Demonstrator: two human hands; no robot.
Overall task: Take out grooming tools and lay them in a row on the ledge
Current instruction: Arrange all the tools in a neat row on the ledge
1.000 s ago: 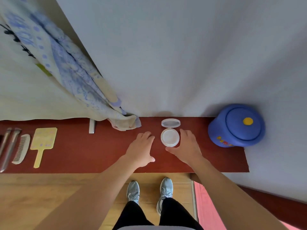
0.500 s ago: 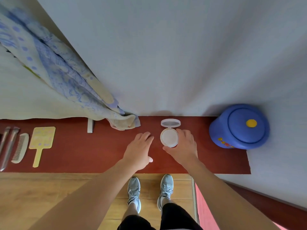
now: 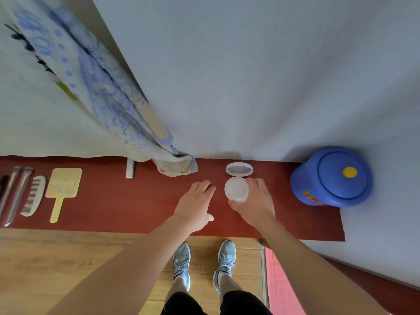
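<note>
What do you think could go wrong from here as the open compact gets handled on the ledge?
The right hand grips only the base of the open compact; its raised lid may flop or snag if moved. The row, ending at the yellow mirror, lies far left, so carrying it there risks brushing the hanging cloth. The left hand rests flat, supporting nothing.

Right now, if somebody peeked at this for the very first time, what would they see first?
Probably the big blue pot with a yellow dot on its lid, at the right end of the red ledge. Next, the open white compact in the middle, with the right hand curled around its base and the left hand flat beside it. Far left, a comb and a yellow hand mirror lie in a row.
</note>
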